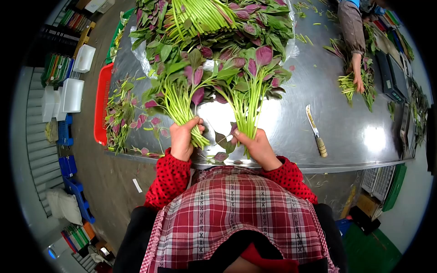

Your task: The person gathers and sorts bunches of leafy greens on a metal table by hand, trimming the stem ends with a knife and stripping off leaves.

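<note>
My left hand (183,139) is closed round the stems of a leafy green and purple bunch (177,102), held upright over the metal table's front edge. Beside it, my right hand (258,146) grips a second bunch (248,104) by its lower stems. A few loose leaves (221,157) lie between the hands on the metal table (291,150). Beyond both bunches rises a large pile of the same greens (200,18) on clear plastic. A knife (315,129) with a pale handle lies to the right of my right hand.
At the right, a co-worker's hand (357,75) touches another small bunch (348,86), near a dark scale (391,77). Trimmed leaves (120,113) lie along the table's left side, next to a red crate (102,104). White bins (73,95) stand farther left.
</note>
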`<state>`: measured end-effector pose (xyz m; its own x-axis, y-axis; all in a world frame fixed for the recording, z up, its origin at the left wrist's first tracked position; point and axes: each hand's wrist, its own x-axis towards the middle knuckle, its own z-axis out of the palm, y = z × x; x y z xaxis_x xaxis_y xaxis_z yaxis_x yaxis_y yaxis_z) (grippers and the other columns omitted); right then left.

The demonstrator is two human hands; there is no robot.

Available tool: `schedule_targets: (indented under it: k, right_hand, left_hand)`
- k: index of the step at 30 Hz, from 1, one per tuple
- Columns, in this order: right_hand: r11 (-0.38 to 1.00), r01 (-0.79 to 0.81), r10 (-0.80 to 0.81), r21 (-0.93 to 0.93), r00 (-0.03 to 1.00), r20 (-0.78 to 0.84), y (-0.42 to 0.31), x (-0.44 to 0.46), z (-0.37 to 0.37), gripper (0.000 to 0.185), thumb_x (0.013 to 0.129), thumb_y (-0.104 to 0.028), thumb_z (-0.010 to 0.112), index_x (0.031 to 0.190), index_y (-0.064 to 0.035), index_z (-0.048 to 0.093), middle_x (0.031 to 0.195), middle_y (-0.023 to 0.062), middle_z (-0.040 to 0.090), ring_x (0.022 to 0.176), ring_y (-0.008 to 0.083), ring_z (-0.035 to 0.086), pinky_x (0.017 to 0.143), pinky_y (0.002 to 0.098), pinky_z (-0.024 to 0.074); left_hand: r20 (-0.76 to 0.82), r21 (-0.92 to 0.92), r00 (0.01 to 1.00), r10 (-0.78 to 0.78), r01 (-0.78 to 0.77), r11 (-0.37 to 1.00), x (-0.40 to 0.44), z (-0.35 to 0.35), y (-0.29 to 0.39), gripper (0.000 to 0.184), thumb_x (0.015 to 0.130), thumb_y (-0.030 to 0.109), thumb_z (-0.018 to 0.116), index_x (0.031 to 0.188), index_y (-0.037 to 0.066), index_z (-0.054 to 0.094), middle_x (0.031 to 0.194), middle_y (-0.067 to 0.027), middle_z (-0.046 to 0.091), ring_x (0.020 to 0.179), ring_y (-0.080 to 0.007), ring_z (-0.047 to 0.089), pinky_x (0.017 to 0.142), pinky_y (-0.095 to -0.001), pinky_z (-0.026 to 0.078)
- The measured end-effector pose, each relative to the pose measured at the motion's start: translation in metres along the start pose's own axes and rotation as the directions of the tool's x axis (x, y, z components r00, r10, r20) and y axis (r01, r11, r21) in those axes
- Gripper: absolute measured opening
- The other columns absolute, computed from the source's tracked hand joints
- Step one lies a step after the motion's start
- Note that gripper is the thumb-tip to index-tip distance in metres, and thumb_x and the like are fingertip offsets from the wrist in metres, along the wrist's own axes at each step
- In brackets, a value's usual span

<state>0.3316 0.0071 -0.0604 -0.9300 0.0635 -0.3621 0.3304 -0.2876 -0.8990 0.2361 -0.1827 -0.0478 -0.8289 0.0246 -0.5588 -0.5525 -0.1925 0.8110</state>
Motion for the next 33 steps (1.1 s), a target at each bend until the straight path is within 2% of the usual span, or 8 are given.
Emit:
schedule_targets:
  k: [3,10,17,19,21,25,30,33]
  right_hand:
    - [0.993,-0.09,0.077,0.082,0.987,0.14,0.002,-0.004,0.008,0.02,0.093,-0.021,0.059,0.095,-0.001,0.062,0.068,0.0007,0.057,0.06,0.0093,0.053,0.054,0.023,0.0411]
    - [0.947,-0.19,0.212,0.259,0.976,-0.057,-0.016,0.011,0.02,0.015,0.09,-0.017,0.064,0.09,-0.0015,0.061,0.058,-0.0032,0.047,0.045,0.0039,0.038,0.043,0.0214,0.0302]
    - [0.893,-0.196,0.2,0.405,0.979,0.033,-0.023,0.005,0.003,0.012,0.084,-0.011,0.068,0.087,-0.0016,0.061,0.057,-0.0038,0.047,0.043,0.0041,0.037,0.042,0.0208,0.0287]
    - [0.988,-0.154,0.156,0.027,0.967,-0.201,-0.023,0.004,-0.005,0.014,0.083,-0.013,0.07,0.085,0.0,0.064,0.062,-0.0033,0.052,0.046,0.0032,0.04,0.043,0.0204,0.0297]
    - [0.97,0.116,-0.167,-0.213,0.956,-0.24,-0.023,0.012,-0.01,0.016,0.083,-0.014,0.071,0.087,0.0007,0.066,0.067,-0.0019,0.057,0.052,0.0037,0.046,0.047,0.0202,0.0342]
    - [0.981,-0.189,0.181,-0.051,0.975,-0.132,-0.044,0.008,0.007,0.019,0.081,-0.012,0.073,0.091,0.0023,0.066,0.075,0.0006,0.064,0.064,0.0057,0.054,0.056,0.0208,0.0416]
    - [0.988,-0.115,0.119,0.106,0.992,-0.035,-0.021,0.022,0.02,0.019,0.082,-0.012,0.072,0.092,0.0011,0.064,0.069,-0.0004,0.06,0.055,0.0053,0.051,0.049,0.0193,0.0374]
    - [0.937,-0.224,0.217,0.269,0.975,0.054,-0.011,0.022,0.013,0.013,0.083,-0.009,0.069,0.09,0.0005,0.063,0.067,0.0,0.059,0.049,0.0049,0.047,0.045,0.0197,0.0343]
  left_hand:
    - [0.13,-0.082,0.991,-0.033,0.043,0.996,-0.013,0.012,0.014,0.013,0.083,0.004,0.066,0.092,-0.004,0.061,0.076,-0.0098,0.065,0.056,-0.0142,0.059,0.052,-0.0268,0.049]
    - [0.299,0.127,0.934,-0.197,0.165,0.978,-0.039,0.031,0.005,0.019,0.085,0.009,0.066,0.101,-0.001,0.061,0.082,-0.0086,0.066,0.065,-0.0147,0.064,0.056,-0.0262,0.052]
    - [0.089,-0.118,0.995,-0.049,0.059,0.991,-0.018,0.011,0.007,0.012,0.088,0.007,0.062,0.093,-0.003,0.059,0.078,-0.0098,0.064,0.066,-0.018,0.064,0.058,-0.0279,0.052]
    - [0.097,-0.107,0.995,0.022,-0.011,0.994,-0.013,0.001,0.012,0.012,0.087,0.006,0.063,0.094,-0.003,0.059,0.078,-0.0097,0.064,0.065,-0.0175,0.064,0.059,-0.0272,0.052]
    - [0.155,0.02,0.987,0.049,-0.053,0.998,-0.019,0.008,0.013,0.012,0.086,0.005,0.064,0.094,-0.004,0.06,0.078,-0.0091,0.064,0.064,-0.0161,0.063,0.059,-0.0268,0.051]
    - [0.276,0.136,0.961,0.029,-0.068,0.988,-0.031,0.019,-0.015,0.018,0.079,0.0,0.071,0.095,-0.002,0.062,0.079,-0.0055,0.065,0.065,-0.0119,0.061,0.061,-0.0245,0.05]
    - [0.429,0.166,0.901,0.067,-0.151,0.974,-0.043,0.024,-0.022,0.031,0.08,0.002,0.071,0.109,-0.004,0.062,0.096,-0.0053,0.067,0.081,-0.0109,0.063,0.069,-0.0243,0.051]
    - [0.404,0.145,0.915,-0.012,-0.051,0.988,-0.043,0.013,-0.024,0.028,0.084,0.005,0.068,0.11,-0.003,0.062,0.097,-0.0063,0.067,0.081,-0.0114,0.063,0.07,-0.025,0.052]
